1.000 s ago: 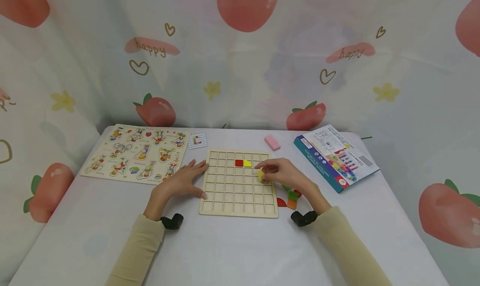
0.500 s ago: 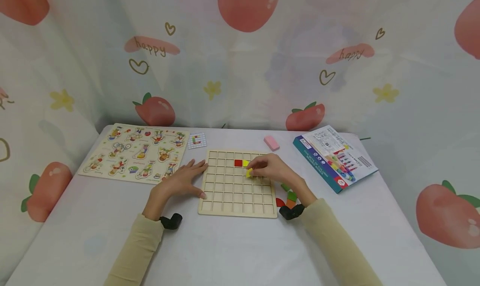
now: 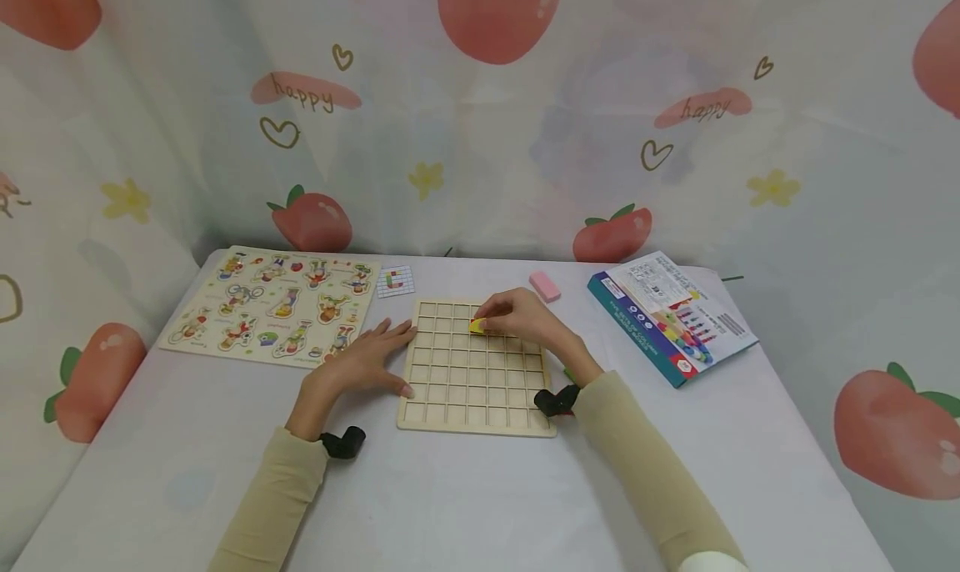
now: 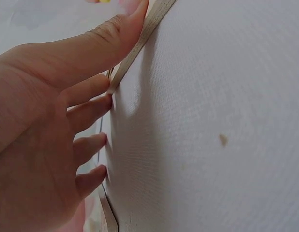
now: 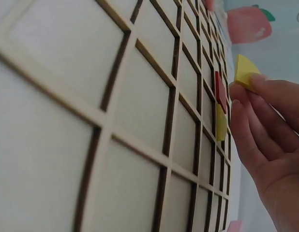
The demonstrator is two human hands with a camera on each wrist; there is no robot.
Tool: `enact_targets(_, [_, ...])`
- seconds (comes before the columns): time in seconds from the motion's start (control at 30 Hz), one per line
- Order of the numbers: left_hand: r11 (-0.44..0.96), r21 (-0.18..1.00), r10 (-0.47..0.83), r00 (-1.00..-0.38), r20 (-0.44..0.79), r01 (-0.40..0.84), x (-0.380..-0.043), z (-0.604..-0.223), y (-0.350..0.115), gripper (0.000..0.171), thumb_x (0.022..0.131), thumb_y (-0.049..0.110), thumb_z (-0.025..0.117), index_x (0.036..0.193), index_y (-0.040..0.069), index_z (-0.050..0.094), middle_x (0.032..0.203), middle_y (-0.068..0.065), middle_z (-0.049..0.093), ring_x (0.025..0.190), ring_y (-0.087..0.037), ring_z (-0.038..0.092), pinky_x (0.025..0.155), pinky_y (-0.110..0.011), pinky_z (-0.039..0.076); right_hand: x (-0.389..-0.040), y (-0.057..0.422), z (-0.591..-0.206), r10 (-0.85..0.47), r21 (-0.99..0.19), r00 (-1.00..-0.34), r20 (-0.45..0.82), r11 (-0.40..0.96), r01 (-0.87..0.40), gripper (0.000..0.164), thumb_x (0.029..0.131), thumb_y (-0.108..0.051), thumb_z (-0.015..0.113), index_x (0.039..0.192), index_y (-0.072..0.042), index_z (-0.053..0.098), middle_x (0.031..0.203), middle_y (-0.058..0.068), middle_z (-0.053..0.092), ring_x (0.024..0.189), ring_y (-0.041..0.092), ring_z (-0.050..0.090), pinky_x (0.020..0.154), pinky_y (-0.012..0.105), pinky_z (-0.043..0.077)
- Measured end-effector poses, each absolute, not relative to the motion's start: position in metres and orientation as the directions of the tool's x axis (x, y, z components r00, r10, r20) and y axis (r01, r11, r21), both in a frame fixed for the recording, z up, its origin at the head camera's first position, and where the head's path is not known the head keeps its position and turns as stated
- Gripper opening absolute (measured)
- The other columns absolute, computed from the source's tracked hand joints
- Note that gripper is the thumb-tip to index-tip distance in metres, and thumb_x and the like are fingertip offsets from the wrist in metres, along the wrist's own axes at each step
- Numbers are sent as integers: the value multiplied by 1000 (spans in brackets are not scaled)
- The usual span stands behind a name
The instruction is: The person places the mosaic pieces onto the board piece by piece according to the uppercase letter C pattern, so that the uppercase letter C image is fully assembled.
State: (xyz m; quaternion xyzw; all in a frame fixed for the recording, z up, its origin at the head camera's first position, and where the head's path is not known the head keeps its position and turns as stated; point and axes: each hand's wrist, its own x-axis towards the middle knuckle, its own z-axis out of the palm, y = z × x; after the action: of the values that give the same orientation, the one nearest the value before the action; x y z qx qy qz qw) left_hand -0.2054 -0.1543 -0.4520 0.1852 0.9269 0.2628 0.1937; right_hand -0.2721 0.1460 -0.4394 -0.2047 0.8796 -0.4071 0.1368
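A wooden grid board (image 3: 457, 397) lies flat on the table. My right hand (image 3: 528, 318) pinches a yellow quarter-round tile (image 5: 245, 71) between thumb and fingertips, held over the upper part of the board. Beneath it in the right wrist view, a red tile (image 5: 220, 92) and another yellow tile (image 5: 220, 123) sit side by side in grid cells. In the head view the hand and held tile mostly cover those two. My left hand (image 3: 360, 362) rests with fingers spread at the board's left edge, its thumb (image 4: 101, 46) on the rim.
A picture puzzle board (image 3: 262, 305) lies at the left, beside a small pattern card (image 3: 395, 282). Behind the grid is a pink block (image 3: 544, 286). A boxed set (image 3: 671, 313) lies at the right. Loose tiles by the grid's right edge are mostly hidden by my right forearm.
My right hand has carried the yellow tile leftward and away from me, from the board's right side to over the red tile. The left hand stays in place.
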Motion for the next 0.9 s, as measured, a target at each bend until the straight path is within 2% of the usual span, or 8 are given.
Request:
enact_targets(0.23, [793, 561, 447, -852, -272, 237, -206, -454, -153, 104, 78, 40, 89, 162, 12, 34, 172, -8, 21, 160, -41, 5, 128, -62, 10, -282, 132, -442, -476, -811, -871, -121, 553, -190, 15, 94, -8, 72, 107, -5, 79, 99, 10, 79, 85, 18, 75, 81, 31, 63])
enact_targets(0.47, [794, 566, 442, -849, -290, 221, -207, -453, -154, 105, 78, 41, 89, 162, 14, 33, 173, -5, 20, 160, -39, 3, 129, -62, 9, -287, 124, -445, -477, -789, -869, -131, 581, -200, 13, 94, -13, 74, 105, -9, 80, 97, 6, 79, 81, 14, 72, 76, 28, 60])
enact_targets(0.63, [790, 567, 450, -850, -274, 235, -207, -453, -156, 104, 79, 41, 88, 162, 12, 33, 173, -6, 20, 160, -41, 4, 128, -63, 10, -288, 118, -444, -484, -767, -866, -125, 601, -225, 13, 93, -16, 76, 103, -10, 81, 98, 4, 78, 78, 13, 68, 72, 26, 57])
enact_targets(0.73, [782, 573, 460, -847, -267, 244, -207, -453, -157, 104, 79, 41, 88, 162, 11, 33, 172, -7, 20, 160, -41, 4, 129, -62, 9, -288, 116, -445, -479, -742, -870, -117, 625, -245, 11, 93, -16, 76, 102, -11, 81, 97, 3, 78, 80, 13, 67, 72, 25, 56])
enact_targets(0.9, [776, 576, 471, -844, -257, 258, -206, -452, -158, 103, 80, 40, 87, 162, 9, 33, 172, -9, 21, 159, -42, 5, 129, -60, 8, -289, 115, -446, -481, -711, -871, -101, 647, -275, 12, 95, -15, 74, 102, -12, 82, 105, 4, 78, 96, 18, 69, 83, 31, 57])
